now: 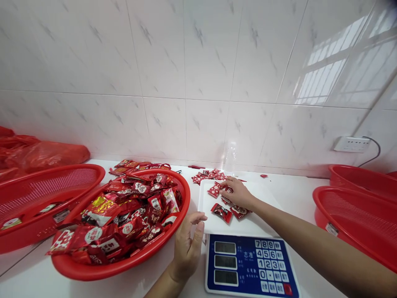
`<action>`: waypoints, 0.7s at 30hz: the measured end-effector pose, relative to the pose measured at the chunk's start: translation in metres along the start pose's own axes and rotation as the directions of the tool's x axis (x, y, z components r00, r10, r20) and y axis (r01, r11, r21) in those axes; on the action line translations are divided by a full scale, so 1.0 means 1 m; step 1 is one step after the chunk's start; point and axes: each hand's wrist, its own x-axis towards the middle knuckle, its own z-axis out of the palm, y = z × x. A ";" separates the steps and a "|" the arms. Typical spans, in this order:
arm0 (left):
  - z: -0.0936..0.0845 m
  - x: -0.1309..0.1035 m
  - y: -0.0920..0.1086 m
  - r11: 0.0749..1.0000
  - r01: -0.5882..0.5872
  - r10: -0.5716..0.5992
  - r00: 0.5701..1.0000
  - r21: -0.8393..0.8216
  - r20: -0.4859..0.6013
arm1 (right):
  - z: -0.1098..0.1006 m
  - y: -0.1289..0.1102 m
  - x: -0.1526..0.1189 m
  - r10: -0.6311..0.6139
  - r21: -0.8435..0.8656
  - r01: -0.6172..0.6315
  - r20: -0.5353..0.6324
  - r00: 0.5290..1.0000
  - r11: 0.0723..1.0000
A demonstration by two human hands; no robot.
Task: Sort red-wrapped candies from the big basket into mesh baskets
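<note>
Right hand (238,194), the nearer, reaches a polka-dot packet (214,190) at its left, grip unclear; left hand (187,245) curves open, empty.

Packet (214,190) red, white-dotted; basket (93,273) red; scale tray (206,213) white; scale panel (247,269) blue; wall tiles (207,62) whitish, grey-streaked.
</note>
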 end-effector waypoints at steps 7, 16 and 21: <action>0.000 0.001 0.001 1.000 0.000 0.000 1.000 0.007 0.017 | 0.016 -0.003 0.005 0.053 -0.157 -0.031 0.143 0.988 0.987; -0.002 0.001 0.003 0.999 0.036 -0.036 0.999 0.006 0.028 | 0.021 -0.016 0.012 -0.084 -0.197 0.117 0.168 0.982 0.973; -0.001 0.003 0.007 0.999 0.049 -0.049 0.998 0.006 0.034 | 0.018 -0.018 0.009 -0.141 -0.192 0.156 0.092 0.986 0.969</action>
